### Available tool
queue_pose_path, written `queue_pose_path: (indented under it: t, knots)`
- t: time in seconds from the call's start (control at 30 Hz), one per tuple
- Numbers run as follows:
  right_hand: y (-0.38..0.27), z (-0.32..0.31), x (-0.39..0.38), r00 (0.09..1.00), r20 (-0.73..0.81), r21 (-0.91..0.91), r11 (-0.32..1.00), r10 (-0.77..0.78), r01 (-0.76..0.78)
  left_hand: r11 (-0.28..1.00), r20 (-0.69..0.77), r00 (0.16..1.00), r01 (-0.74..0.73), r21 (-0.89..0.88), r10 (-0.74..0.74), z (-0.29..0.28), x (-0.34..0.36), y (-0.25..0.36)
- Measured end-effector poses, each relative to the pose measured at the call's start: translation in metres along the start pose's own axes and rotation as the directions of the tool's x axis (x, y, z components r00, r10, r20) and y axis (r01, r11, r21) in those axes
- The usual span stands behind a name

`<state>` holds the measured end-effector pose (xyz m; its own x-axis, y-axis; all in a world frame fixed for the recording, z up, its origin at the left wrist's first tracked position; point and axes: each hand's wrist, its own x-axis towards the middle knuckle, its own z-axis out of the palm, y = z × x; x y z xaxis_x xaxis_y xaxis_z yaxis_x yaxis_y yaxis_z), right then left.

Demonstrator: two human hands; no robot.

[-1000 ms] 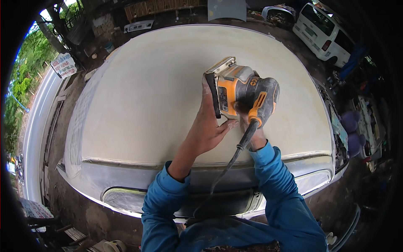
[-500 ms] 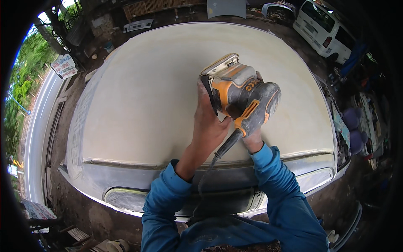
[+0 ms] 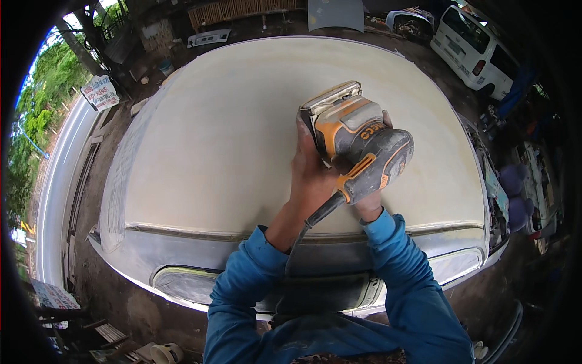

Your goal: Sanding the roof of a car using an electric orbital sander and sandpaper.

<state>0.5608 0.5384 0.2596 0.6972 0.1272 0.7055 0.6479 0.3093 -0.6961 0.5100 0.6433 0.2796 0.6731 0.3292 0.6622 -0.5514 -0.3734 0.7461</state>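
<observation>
Around the base of the sander (image 3: 364, 124), the left hand (image 3: 310, 179) holds with cupped fingers; the right hand (image 3: 368, 205) grips its body from beneath, fingers curled. The sander sits tilted over the car's pale roof (image 3: 212, 139), its cord (image 3: 324, 210) hanging between blue sleeves (image 3: 245, 273). Beyond stands a white van (image 3: 470, 53).

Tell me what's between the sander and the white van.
In the head view, beyond the right hand gripping the sheet sander, a bare stretch of pale car roof, then dark ground before the white van.
</observation>
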Motion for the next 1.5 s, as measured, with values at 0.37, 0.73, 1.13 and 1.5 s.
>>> queue_pose_path:
  t: [0.37, 0.73, 1.13, 1.5]
  knots:
    - [-0.009, -0.020, 0.030, 0.998, 0.063, -0.199, 0.979, -0.028, 0.040, 0.956, 0.154, 0.950, 0.286, -0.068, -0.273, -0.067, -0.001, -0.007]
    - [-0.001, -0.001, 0.028, 0.899, 0.262, -0.340, 0.906, 0.350, -0.254, 0.699, 0.473, 0.873, -0.263, 0.664, -0.121, -0.037, 0.049, 0.061]
    - [0.017, -0.024, 0.031, 0.799, 0.494, -0.397, 0.906, 0.343, -0.143, 0.531, 0.386, 0.881, -0.197, 0.824, -0.272, 0.013, 0.062, 0.018]
    - [0.013, -0.077, 0.065, 0.890, 0.261, -0.170, 0.925, 0.374, -0.339, 0.425, 0.320, 0.888, -0.164, 0.890, -0.329, 0.015, 0.064, 0.024]
